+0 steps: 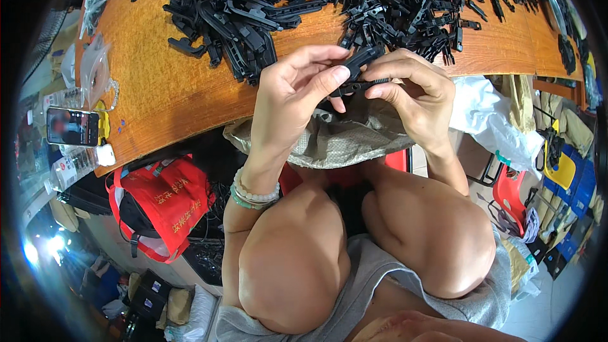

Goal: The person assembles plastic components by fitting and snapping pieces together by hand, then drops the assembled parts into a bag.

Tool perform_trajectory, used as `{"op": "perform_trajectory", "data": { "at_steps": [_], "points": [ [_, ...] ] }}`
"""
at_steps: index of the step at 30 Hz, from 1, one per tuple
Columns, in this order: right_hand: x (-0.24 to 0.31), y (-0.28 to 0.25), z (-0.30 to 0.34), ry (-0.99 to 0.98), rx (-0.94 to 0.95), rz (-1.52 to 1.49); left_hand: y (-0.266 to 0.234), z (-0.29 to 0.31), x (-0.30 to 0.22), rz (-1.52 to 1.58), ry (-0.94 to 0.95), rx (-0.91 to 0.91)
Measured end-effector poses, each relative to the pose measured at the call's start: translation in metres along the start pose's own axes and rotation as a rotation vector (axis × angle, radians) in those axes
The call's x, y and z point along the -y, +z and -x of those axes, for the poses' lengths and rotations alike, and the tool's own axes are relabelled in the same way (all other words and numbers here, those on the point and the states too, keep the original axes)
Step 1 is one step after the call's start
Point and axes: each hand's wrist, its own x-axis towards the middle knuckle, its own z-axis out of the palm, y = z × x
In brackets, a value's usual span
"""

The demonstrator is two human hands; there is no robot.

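Above the table's front edge, my left hand (286, 92) is closed around a black, long-bodied plastic part (363, 59), with the thumb pressed along its side. A slimmer black strip with a ribbed end (378, 81) lies just under it, pinched between the thumb and fingers of my right hand (423, 92). The two pieces meet or overlap; whether they are joined I cannot tell. Behind my hands, a heap of long black plastic parts (244, 16) covers the table (142, 69), and a heap of smaller black pieces (405, 16) lies to its right.
An open woven sack (342, 142) hangs below my hands, over my knees. At left stand a lit phone (73, 126) and a plastic bottle (73, 168). A red bag (168, 206) sits under the table's left side. White plastic bags (487, 117) and a red chair (508, 197) are at right.
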Motion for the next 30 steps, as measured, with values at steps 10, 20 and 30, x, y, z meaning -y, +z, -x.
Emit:
{"op": "perform_trajectory", "data": {
  "at_steps": [10,20,30],
  "points": [
    [-0.01,0.001,0.007,-0.176,-0.11,0.214,0.005,0.009,0.004,-0.791,0.488,0.055],
    [-0.007,-0.003,0.003,-0.163,-0.006,0.384,0.003,0.011,-0.001,-0.93,0.499,0.132],
    [-0.008,-0.003,0.004,-0.151,-0.054,0.341,0.002,0.006,0.002,-0.864,0.539,0.109]
  ]
}}
